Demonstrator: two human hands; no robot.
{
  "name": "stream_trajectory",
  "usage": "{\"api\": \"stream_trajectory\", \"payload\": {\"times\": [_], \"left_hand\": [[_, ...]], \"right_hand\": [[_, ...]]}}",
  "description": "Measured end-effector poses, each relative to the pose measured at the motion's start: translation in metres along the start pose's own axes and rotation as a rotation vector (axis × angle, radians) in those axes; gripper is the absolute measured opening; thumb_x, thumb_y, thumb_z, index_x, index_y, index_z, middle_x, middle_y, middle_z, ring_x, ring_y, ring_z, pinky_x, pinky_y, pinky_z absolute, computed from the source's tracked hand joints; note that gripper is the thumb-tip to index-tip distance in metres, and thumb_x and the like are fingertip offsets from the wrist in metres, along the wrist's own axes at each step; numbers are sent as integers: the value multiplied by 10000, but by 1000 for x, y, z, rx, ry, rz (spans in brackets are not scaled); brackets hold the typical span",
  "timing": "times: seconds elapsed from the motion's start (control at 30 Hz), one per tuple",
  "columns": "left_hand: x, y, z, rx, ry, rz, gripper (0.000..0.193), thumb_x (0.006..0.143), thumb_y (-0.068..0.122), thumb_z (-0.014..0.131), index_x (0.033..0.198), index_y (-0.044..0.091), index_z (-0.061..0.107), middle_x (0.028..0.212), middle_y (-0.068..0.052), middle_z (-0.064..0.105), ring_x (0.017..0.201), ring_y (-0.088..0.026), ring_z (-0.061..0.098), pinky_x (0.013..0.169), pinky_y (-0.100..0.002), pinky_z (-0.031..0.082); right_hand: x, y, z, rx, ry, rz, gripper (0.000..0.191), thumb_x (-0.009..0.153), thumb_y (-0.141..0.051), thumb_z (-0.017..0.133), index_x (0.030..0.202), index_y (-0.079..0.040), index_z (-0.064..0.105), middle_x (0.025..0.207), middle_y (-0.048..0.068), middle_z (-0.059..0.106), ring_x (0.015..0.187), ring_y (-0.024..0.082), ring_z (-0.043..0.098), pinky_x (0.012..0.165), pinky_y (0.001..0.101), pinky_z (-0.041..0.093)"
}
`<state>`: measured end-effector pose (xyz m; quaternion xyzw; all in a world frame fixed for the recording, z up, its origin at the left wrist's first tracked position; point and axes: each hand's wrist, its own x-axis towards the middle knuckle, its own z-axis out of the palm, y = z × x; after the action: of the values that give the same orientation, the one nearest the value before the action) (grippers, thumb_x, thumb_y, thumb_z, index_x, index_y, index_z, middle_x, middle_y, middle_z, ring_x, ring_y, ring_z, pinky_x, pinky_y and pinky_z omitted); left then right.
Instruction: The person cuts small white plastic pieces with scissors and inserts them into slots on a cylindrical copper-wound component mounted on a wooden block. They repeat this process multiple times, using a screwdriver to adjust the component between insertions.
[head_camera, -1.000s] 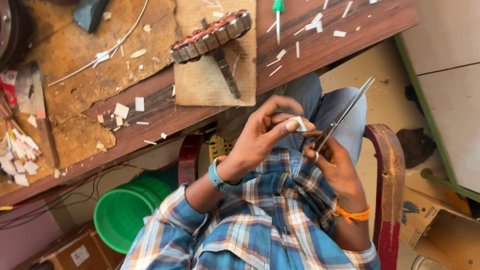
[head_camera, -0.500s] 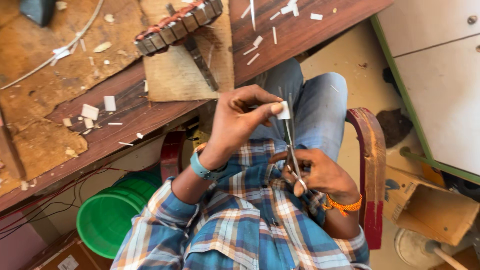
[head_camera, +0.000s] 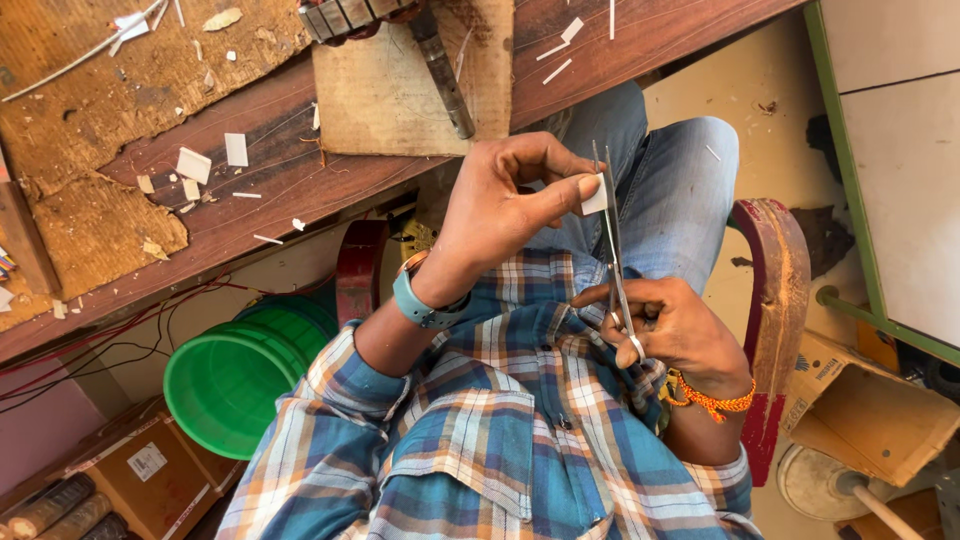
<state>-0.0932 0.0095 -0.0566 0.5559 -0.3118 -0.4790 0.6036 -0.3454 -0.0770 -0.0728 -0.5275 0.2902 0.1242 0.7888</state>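
Head view: left hand (head_camera: 500, 205) pinches small white paper piece (head_camera: 595, 195) over lap, near bench (head_camera: 290, 190) edge. Right hand (head_camera: 675, 325) grips scissors (head_camera: 612, 240), blades against paper. Step judged: trimming piece. Next move calls for steady pinch and square feed into blades. Cut scraps (head_camera: 210, 165) lie left on bench.

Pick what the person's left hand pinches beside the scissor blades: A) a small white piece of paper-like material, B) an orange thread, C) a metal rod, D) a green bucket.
A: the left hand pinches a small white piece between thumb and fingers, right against the blades of the scissors that the right hand holds.
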Motion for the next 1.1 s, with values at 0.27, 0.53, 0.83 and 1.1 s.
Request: {"api": "stream_trajectory", "payload": {"times": [0.27,0.53,0.83,1.1], "left_hand": [[1,-4,-7,-73,27,-45,161,930,170,772,938,13,736,977,-84,785,784,-80,729,639,-241,610],[-1,3,-7,-20,70,-66,171,951,188,744,972,18,733,846,-69,755,751,-104,743,582,-234,597],[-30,7,12,18,-38,-10,330,984,70,679,1314,90,689,1057,-25,681,861,-85,652,668,-268,610],[-39,19,18,399,-75,266,369,897,21,758,1194,68,544,946,-111,714,922,-251,770,775,-363,602]], "right_hand": [[8,10,-3,68,13,14,649,640,-140,914,1219,83,722,649,-36,575,586,44,515,514,225,345],[1,26,-11,101,35,28,521,729,-198,871,1143,95,755,641,15,626,554,64,526,486,216,338],[7,13,13,347,484,-742,697,943,-399,807,1387,91,584,1017,170,748,861,127,635,812,263,524],[64,5,13,210,608,-668,459,885,38,740,1318,90,600,1075,191,709,942,233,709,871,353,602]]}}
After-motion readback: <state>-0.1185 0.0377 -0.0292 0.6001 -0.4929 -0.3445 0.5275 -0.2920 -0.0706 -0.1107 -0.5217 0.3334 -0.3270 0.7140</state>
